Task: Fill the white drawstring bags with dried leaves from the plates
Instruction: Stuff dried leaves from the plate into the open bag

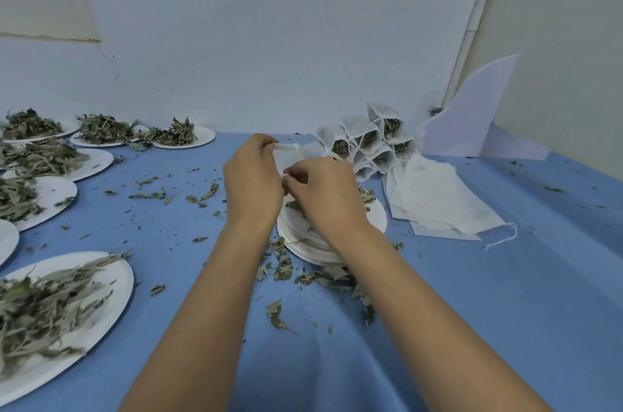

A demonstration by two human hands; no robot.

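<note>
1. Both hands hold one white drawstring bag (pixel 290 155) just above the far-left side of the stack of plates (pixel 377 221).
2. The left hand (pixel 253 175) pinches the bag's upper edge, and the right hand (pixel 323 195) pinches its lower edge.
3. A few dried leaves (pixel 367 196) lie on the stack, beneath the right hand, so I judge that hand is the nearer one to scoop them.

Soft, even, slightly cool light fills the scene, with no glare and only faint shadows on the blue cloth-covered bench (pixel 472 293). The left hand (pixel 253 182), right hand (pixel 325 197) and thin white drawstring bag (pixel 289 155) at centre look fairly sharp. The white paper plate of grey-green dried leaves (pixel 118 276) at lower left smears and stretches with wide-angle distortion.
</note>
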